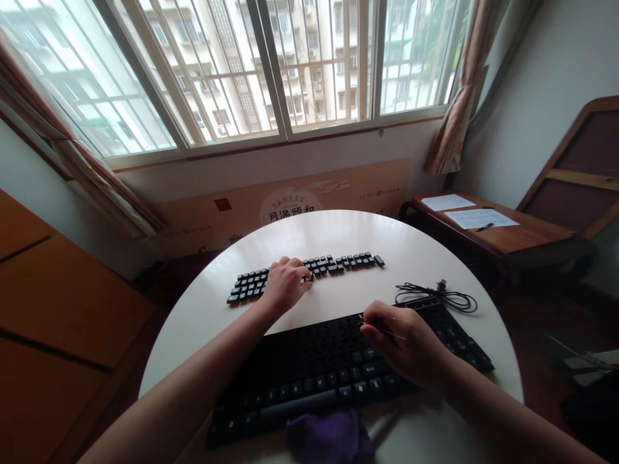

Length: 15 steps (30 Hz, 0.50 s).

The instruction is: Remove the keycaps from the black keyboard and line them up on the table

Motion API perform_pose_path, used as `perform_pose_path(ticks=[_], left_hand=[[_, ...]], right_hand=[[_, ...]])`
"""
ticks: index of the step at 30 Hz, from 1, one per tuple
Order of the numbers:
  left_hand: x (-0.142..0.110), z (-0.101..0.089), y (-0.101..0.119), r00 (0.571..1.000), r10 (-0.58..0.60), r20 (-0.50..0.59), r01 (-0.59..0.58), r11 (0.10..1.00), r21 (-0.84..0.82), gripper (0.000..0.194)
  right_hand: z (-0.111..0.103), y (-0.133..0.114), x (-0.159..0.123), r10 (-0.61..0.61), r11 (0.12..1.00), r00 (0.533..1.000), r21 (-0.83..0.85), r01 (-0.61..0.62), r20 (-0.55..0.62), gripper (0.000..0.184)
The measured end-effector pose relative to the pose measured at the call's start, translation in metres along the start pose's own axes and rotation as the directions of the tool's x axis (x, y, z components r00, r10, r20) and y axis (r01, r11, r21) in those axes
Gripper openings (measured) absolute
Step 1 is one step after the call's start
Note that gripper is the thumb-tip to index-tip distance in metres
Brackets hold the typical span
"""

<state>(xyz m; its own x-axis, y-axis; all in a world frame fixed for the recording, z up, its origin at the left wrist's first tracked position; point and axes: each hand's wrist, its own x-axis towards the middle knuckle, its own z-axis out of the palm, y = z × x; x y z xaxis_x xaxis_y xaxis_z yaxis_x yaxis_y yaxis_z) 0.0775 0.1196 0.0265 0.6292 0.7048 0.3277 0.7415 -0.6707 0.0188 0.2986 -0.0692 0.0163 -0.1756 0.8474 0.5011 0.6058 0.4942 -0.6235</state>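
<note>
My left hand [286, 282] reaches over the loose black keycaps [355, 259] laid out in rows on the table. Its thumb and index finger are closed around one keycap [305, 279] near the middle of the group. In my right hand [406, 338] is a keycap puller [384, 327] with a dark body and thin wire loops, gripped in curled fingers over the upper right part of the black keyboard [309, 345]. The keyboard's upper rows show bare key sockets, while the lower rows and the number pad carry keycaps. My fingers hide part of the puller.
A coiled black cable [447, 298] lies behind the keyboard at the right. A purple cloth [329, 438] rests at the near edge of the round white table [309, 232]. Papers [481, 218] and a pen lie on a wooden side table [546, 232] beyond, under the barred window.
</note>
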Motion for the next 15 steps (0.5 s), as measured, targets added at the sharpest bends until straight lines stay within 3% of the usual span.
perform_pose_path(ticks=[3,6,9,12,15], left_hand=[[0.006,-0.015,0.000,1.000,-0.017,-0.022,0.012,0.985,-0.174,0.017],[0.013,-0.044,0.010,0.995,-0.095,-0.031,0.075,0.919,-0.388,0.026],[0.016,-0.066,0.033,0.993,-0.103,0.065,0.122,0.841,-0.527,0.032],[0.008,-0.062,0.062,0.979,0.036,0.203,0.072,0.862,-0.502,0.024],[-0.004,-0.037,0.083,0.958,0.144,0.250,-0.030,0.912,-0.410,0.020]], right_hand=[[-0.002,0.002,-0.001,0.022,0.998,0.999,0.055,-0.019,-0.045,0.024],[-0.003,0.004,-0.001,0.135,0.972,0.987,0.206,-0.115,-0.087,0.025],[-0.001,0.004,0.000,0.290,0.877,0.957,0.407,-0.255,-0.026,0.028],[0.004,0.001,0.000,0.380,0.785,0.921,0.500,-0.367,0.080,0.030],[0.011,-0.004,-0.002,0.406,0.770,0.903,0.481,-0.420,0.139,0.031]])
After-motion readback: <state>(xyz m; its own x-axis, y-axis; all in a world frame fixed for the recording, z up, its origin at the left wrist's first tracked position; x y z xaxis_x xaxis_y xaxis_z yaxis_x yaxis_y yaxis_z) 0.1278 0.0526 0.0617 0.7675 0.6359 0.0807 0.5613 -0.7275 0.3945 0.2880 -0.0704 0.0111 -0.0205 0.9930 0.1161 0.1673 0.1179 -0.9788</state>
